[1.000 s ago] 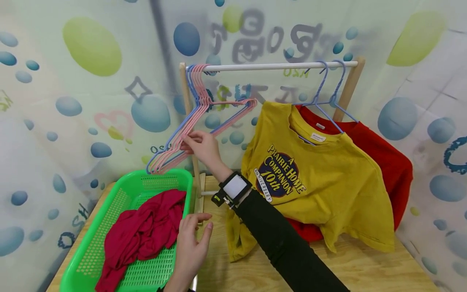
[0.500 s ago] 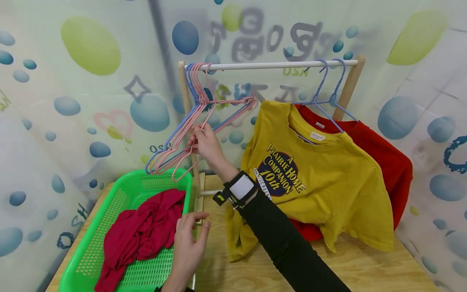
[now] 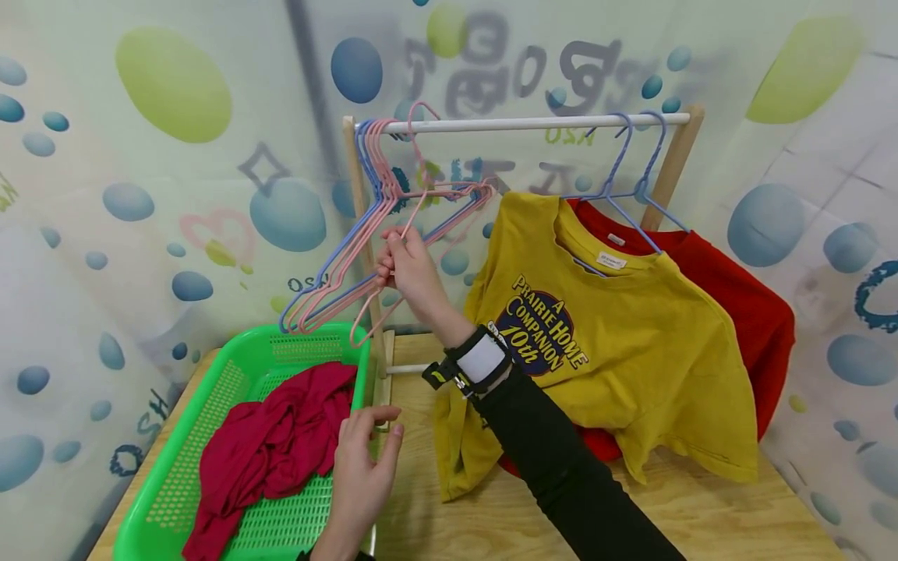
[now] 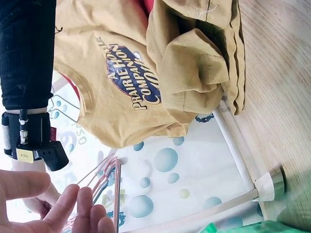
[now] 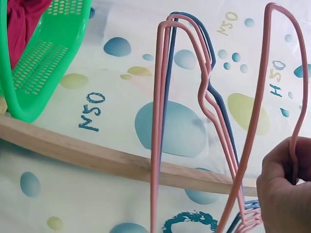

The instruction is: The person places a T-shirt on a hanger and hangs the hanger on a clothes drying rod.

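My right hand (image 3: 415,274) grips one pink hanger (image 5: 259,97) by its sloping side. In the head view that hanger's hook stands just above the rail, apart from the bunch of pink and blue hangers (image 3: 365,214) on the rack's left end. My left hand (image 3: 366,463) is held beside the basket's right rim with nothing in it, fingers loosely bent. A dark red garment (image 3: 281,436) lies crumpled in the green basket (image 3: 175,436). To the right, a yellow T-shirt (image 3: 631,343) and a red shirt (image 3: 758,312) hang on blue hangers.
The rack has a white rail (image 3: 519,124) between wooden posts (image 3: 677,167) and stands on a wooden table (image 3: 701,514). A patterned curtain (image 3: 281,117) hangs behind it. The yellow T-shirt's lower edge reaches down to the tabletop.
My right hand has taken one pink hanger from the bunch, drawn it to the right and raised its hook above the rail. The left hand has barely moved.
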Demonstrator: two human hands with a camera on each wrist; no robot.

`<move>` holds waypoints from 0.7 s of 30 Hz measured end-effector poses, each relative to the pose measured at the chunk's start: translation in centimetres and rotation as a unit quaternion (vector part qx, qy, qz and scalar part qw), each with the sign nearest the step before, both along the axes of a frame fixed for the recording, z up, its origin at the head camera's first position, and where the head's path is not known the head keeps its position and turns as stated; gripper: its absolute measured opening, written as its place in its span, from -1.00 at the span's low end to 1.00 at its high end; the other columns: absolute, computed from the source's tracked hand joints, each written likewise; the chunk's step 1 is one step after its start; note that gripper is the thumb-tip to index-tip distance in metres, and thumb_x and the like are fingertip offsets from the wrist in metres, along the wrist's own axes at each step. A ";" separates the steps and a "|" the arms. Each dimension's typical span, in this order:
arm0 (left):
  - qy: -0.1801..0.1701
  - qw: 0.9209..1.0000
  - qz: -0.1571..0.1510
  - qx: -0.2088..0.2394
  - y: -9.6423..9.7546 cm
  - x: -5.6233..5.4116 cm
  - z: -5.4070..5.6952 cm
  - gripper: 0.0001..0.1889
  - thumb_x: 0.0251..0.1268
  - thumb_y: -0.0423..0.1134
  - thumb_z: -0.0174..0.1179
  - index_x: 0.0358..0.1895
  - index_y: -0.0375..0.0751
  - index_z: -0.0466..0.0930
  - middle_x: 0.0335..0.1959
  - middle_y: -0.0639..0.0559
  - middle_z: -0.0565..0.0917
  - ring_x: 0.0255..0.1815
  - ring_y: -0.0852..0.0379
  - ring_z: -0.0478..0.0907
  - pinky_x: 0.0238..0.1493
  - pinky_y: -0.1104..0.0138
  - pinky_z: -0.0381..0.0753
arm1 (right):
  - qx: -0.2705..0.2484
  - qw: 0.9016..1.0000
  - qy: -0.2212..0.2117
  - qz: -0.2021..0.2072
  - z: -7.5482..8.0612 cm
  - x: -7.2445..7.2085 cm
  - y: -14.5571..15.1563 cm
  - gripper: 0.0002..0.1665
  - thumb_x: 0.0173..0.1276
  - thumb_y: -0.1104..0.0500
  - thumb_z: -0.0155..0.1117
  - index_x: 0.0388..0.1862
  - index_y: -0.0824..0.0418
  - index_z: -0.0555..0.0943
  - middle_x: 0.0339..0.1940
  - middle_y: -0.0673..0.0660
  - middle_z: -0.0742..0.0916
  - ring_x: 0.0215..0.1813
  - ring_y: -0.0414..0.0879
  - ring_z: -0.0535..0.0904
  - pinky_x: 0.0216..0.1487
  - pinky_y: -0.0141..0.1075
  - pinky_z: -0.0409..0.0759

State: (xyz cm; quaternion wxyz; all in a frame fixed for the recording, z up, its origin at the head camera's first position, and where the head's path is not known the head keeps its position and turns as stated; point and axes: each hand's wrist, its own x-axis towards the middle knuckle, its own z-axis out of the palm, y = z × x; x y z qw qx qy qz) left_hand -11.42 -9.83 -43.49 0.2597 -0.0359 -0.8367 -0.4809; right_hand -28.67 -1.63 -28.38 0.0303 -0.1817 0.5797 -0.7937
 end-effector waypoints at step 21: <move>0.049 0.999 0.014 -0.013 0.0 0.2 0.1 -0.77 0.24 -0.50 0.30 -0.09 -0.15 0.69 -0.18 0.08 0.68 -0.12 0.17 0.45 -0.10 0.42 0.42 | 0.034 0.995 0.033 0.085 -3.2 7.4 7.1 -0.81 0.72 0.18 -0.39 -0.01 0.20 0.23 -0.61 -0.02 0.30 -0.59 -0.20 0.24 -0.47 -0.41 0.40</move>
